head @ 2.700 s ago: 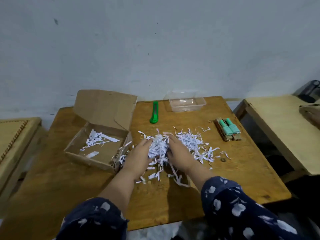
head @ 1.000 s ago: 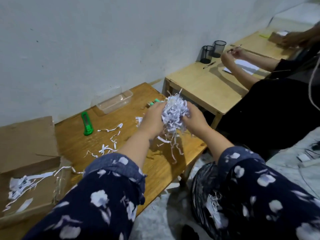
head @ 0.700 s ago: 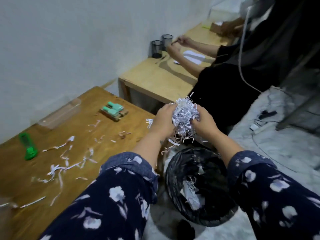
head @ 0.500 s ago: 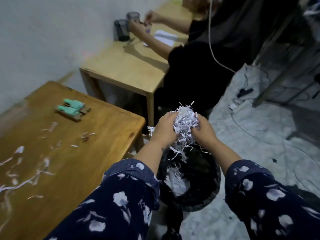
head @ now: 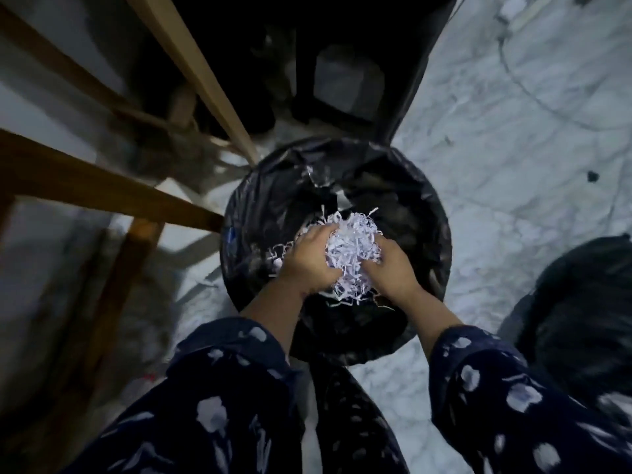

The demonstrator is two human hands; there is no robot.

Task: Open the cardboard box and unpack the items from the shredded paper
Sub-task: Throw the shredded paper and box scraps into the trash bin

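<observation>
A clump of white shredded paper (head: 352,249) sits between my two hands, directly over the mouth of a round bin lined with a black bag (head: 253,213). My left hand (head: 307,263) grips the clump from the left, fingers curled round it. On the other side my right hand (head: 390,268) grips it the same way. A few loose strips lie inside the bin. The cardboard box and the table top are out of view.
Wooden table legs and rails (head: 102,193) stand to the left of the bin. A dark stool or seat (head: 345,83) stands behind it. Another black bag (head: 581,313) lies at the right on the pale marble floor (head: 513,148).
I have turned from the table to the floor, carrying the clump in both hands. The hands have dropped from above the bin down into its mouth.
</observation>
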